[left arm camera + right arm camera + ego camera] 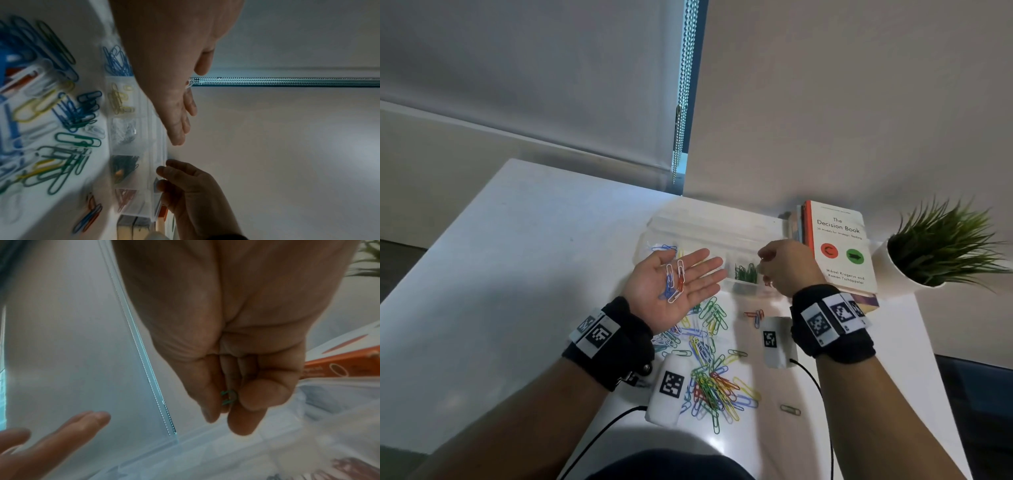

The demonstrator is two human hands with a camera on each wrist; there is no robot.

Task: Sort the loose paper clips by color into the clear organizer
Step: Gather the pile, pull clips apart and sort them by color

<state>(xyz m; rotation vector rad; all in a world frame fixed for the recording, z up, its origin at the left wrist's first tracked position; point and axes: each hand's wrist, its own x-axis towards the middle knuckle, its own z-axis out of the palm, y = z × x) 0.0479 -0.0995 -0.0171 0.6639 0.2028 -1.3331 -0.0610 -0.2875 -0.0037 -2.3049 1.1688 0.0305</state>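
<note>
White "The Decision Book" [840, 246] flanks right hand [787, 265] pinching green clip [227, 397]; left hand [674, 284] flat, cradling clips.

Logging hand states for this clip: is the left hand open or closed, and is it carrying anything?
Open. The left hand lies palm up with straight fingers, and loose paper clips rest on its palm, ungripped.
</note>
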